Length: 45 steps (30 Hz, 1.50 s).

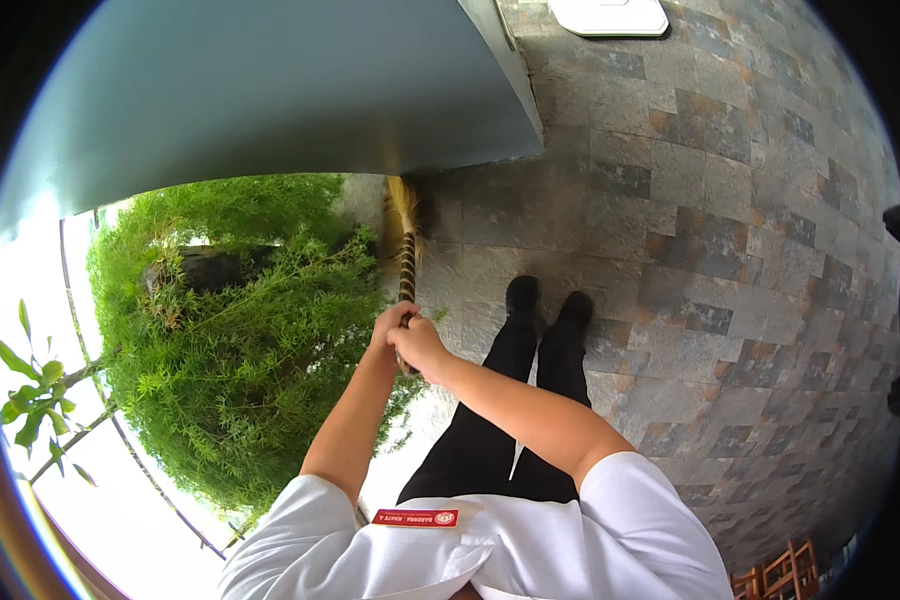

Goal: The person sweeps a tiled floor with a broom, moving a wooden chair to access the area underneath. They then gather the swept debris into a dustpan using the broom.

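A straw broom (407, 262) with a dark-and-tan striped handle slants away from me. Its pale bristles rest by the floor, close to the base of a large grey panel. Both of my hands are closed round the handle, one near the other. My left hand (390, 322) grips from the left side, and my right hand (422, 345) wraps over it from the right, just below. The fingers partly hide the handle, whose lower end shows under them.
Leafy green bushes (260, 370) crowd close on the left. Ahead hangs or stands the broad grey panel (290, 90). Tiled stone floor (710, 250) spreads to the right. A white flat-topped object (610, 15) is at the far edge, and wooden chairs (790, 572) stand at lower right.
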### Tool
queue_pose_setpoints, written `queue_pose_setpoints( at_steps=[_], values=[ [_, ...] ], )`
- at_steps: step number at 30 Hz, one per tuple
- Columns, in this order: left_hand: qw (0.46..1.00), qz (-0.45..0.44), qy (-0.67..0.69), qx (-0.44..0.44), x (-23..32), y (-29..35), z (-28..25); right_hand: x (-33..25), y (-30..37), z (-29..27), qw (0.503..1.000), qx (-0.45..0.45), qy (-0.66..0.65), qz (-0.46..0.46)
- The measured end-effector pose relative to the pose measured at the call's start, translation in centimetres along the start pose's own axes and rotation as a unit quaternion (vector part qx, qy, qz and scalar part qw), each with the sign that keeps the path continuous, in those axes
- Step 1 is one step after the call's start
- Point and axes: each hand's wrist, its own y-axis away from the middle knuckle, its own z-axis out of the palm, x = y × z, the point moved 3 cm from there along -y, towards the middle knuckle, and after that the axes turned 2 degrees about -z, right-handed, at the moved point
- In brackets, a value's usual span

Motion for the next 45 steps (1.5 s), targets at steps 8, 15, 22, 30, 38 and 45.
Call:
queue_pose_setpoints(
  at_steps=[8,15,22,30,38,45],
  values=[
    [0.992,0.068,-0.059,0.085,4.1,1.1,-4.1,-0.9,-0.1,3.8,0.982,-0.141,-0.078,0.099],
    [0.965,-0.001,-0.262,0.013,9.4,-14.6,-5.7,-1.6,-14.2,5.2,0.943,-0.086,-0.295,0.126],
    [0.982,-0.007,-0.189,-0.019,-0.3,-6.0,-4.6,4.6,-3.8,5.7,0.929,0.065,-0.298,0.208],
    [0.998,-0.051,0.046,0.012,-3.1,8.2,-3.8,3.2,8.4,5.6,0.983,-0.053,-0.046,0.171],
    [0.985,-0.078,-0.094,-0.118,-0.7,-0.6,4.4,2.3,1.8,-1.4,0.949,0.119,-0.232,0.179],
    [0.985,-0.04,0.057,-0.16,-4.8,13.6,8.5,2.3,18.0,-2.8,0.98,0.112,-0.1,0.133]
  ],
)
